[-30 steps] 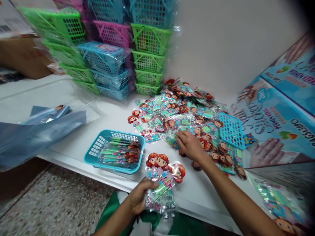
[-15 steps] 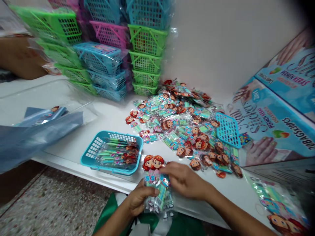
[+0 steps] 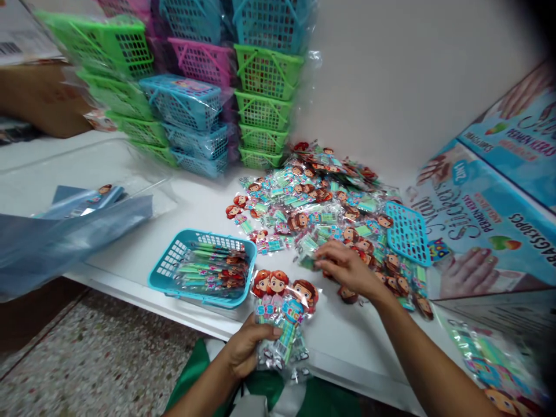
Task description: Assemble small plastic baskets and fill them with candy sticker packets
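My left hand is closed around a few candy stick packets, thumb across their front. These are clear sachets with green sticks and red- or brown-haired cartoon heads on top. At the near edge of the pile of packets, my right hand pinches the end of another packet; its fingertips are partly blurred. Left of my hands stands a blue plastic basket with several packets lined up inside.
Stacks of wrapped green baskets, blue baskets and pink ones stand at the back. A blue mesh lid leans near printed cartons on the right. Clear plastic bags lie at the left; another packet is at lower right.
My right hand has moved from the held packets up and right to the pile. A brown-haired packet now shows beside the red-haired one in my left hand. The view has shifted slightly.
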Available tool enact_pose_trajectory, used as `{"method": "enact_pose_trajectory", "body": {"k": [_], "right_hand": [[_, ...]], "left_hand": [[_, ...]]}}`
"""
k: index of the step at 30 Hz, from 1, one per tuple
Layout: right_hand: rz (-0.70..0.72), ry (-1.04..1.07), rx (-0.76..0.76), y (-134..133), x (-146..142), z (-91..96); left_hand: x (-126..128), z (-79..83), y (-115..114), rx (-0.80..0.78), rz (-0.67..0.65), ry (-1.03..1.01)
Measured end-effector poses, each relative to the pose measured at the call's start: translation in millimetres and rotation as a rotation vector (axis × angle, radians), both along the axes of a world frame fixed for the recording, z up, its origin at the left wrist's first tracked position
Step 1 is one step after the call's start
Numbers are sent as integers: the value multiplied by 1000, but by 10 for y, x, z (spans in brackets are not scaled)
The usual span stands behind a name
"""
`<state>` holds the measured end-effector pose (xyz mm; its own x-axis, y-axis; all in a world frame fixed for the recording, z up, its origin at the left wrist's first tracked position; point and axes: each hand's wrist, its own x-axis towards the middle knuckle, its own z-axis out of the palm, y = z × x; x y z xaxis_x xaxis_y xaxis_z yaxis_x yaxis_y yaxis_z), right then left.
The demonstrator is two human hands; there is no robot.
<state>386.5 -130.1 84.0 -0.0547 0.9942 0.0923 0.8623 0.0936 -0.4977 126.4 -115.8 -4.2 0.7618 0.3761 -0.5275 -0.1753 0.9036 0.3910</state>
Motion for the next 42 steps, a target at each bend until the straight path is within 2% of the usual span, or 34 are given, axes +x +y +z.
{"method": "enact_pose_trajectory", "body": {"k": [1,3,6,9,12,15,19,21,23,25,28,29,31,34,37,40,42], "right_hand": [[118,63,-16,-93,-67,135],[315,23,-91,-243,-266,340],[456,-213,-145,-332,-601,407],[471,-356,-139,-297,-787,291],[478,-391,-107,-249,-809,204],[521,-391,-89,-247,-800,199],[515,-389,-94,-284,-833,189],[491,-304,-116,-266,-811,136],[416,-127,-140,-186,-718,34],[170,-40,-140,-44,-559,-120],[-334,-306,-164,209,-284,-389],[-429,-403,-186,279,-203,-463],[-487,-488,-220,363,-71,-543],[-457,-456,-191,320,37,-458],[-385,-364,32,81,-56,-222],[-142,-346,244,-267,-420,-56],[47,-409,241,-477,-726,-41]], "left_hand": [[7,5,3,4,-9,-6],[22,17,-5,14,-20,-19],[35,14,-54,-2,2,-24],[32,-24,-108,-49,25,-14],[33,-45,-113,-154,-5,-43],[39,-17,-68,-264,-20,-112],[21,11,-45,-188,-21,-164],[9,1,-67,-108,-61,-150],[7,-7,-90,-64,-76,-118],[16,0,-99,-52,-59,-94],[29,27,-77,-50,-34,-65],[29,34,-65,-54,-30,-57],[24,39,-44,-63,-25,-41],[16,26,-32,-60,-6,-5],[30,12,-38,-50,9,23],[66,21,-45,-60,32,15],[89,35,-44,-71,54,-22]]}}
